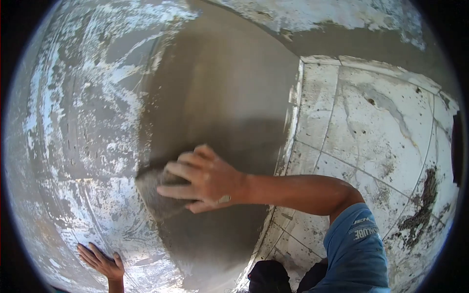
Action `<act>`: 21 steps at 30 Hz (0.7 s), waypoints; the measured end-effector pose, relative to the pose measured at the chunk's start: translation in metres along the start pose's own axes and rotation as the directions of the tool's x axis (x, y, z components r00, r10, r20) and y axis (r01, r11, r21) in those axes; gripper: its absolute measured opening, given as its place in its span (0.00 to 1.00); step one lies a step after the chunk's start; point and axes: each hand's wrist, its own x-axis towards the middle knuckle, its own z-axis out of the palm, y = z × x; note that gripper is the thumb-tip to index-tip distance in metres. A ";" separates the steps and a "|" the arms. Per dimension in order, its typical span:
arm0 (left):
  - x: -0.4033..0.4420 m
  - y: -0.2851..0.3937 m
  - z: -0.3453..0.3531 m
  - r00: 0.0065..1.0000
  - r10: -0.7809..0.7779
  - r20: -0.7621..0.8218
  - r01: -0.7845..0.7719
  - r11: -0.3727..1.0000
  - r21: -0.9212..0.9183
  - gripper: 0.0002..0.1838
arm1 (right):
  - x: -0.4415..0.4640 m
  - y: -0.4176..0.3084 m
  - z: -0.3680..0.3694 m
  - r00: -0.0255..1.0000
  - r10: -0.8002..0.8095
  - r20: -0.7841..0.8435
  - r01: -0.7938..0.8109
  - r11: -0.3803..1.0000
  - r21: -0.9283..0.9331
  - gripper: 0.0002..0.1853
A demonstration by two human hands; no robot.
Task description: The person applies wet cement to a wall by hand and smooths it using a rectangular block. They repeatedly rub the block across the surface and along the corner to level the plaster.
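Note:
My right hand (207, 180) grips a flat grey float or pad (159, 195), its fingers spread over the back. The pad lies against the smooth, wet grey plaster (220, 93) on the wall, at the plaster's left edge. My left hand (101, 261) rests flat on the rough, whitish patchy wall (97, 205) at the lower left, fingers spread and holding nothing. The pad's underside is hidden against the wall.
White marbled floor tiles (361, 117) at the right carry dirt and a dark patch of debris (422, 205). A tile skirting edge (293, 117) borders the plaster. Dark shapes (268, 277) show at the bottom, beside my blue sleeve (354, 249).

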 end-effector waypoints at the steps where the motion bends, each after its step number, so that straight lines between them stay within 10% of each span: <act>1: 0.000 0.001 0.000 1.000 -0.010 0.007 0.010 1.000 0.017 0.42 | -0.005 0.002 -0.004 1.000 0.010 0.016 -0.010 1.000 0.005 0.34; 7: 0.006 0.004 -0.001 1.000 0.022 -0.018 -0.022 0.999 0.028 0.41 | 0.014 0.157 -0.075 0.823 0.315 -0.473 -0.425 0.893 -0.145 0.36; 16: 0.005 0.012 -0.006 1.000 -0.003 0.031 0.004 1.000 -0.016 0.47 | -0.070 0.218 -0.079 0.705 0.513 -0.490 -0.646 0.750 -0.144 0.36; 20: 0.005 0.012 -0.005 0.999 -0.005 0.043 0.005 1.000 -0.001 0.46 | -0.149 0.230 -0.081 0.489 0.665 -0.565 -0.790 0.611 0.035 0.37; 21: 0.005 0.013 -0.005 0.999 -0.003 0.041 0.003 1.000 -0.002 0.46 | -0.159 0.226 -0.084 0.287 0.790 -0.542 -0.895 0.423 0.143 0.38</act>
